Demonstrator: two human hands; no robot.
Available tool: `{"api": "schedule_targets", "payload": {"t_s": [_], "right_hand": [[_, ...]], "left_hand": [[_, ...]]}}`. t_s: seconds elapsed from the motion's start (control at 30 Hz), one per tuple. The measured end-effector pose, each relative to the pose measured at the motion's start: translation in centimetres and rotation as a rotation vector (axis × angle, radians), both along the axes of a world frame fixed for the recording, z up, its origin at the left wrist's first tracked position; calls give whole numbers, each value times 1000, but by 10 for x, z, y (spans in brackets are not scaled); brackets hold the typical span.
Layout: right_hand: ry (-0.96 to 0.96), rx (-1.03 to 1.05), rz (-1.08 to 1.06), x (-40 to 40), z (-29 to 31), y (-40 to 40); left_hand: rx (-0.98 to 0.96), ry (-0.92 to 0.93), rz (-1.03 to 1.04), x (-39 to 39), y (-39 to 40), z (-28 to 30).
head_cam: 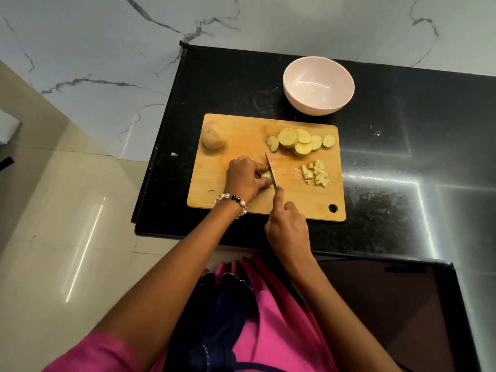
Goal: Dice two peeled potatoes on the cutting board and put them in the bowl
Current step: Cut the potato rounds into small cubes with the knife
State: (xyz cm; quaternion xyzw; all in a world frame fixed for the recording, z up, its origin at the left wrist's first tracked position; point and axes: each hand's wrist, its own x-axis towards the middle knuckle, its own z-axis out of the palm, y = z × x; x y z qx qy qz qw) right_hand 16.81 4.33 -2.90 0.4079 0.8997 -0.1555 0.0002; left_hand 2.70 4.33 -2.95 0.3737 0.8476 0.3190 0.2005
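On the wooden cutting board, my left hand pinches a small potato piece against the wood. My right hand grips a knife whose blade rests against that piece. A whole peeled potato lies at the board's far left corner. Several round potato slices lie at the far right of the board. A small heap of diced potato sits near the right edge. The pale pink bowl stands beyond the board with nothing in it.
The board lies on a black stone counter, whose left edge drops to a tiled floor. A stray potato scrap lies on the counter left of the board. A marble wall rises behind.
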Motion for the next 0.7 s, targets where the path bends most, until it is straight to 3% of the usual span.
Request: {"api": "schedule_targets", "payload": {"t_s": [0.23, 0.7], "right_hand": [[57, 61, 2, 27, -8, -18], [400, -87, -300, 47, 3, 14]], "left_hand": [[46, -1, 3, 0, -3, -1], [68, -159, 2, -5, -11, 1]]}}
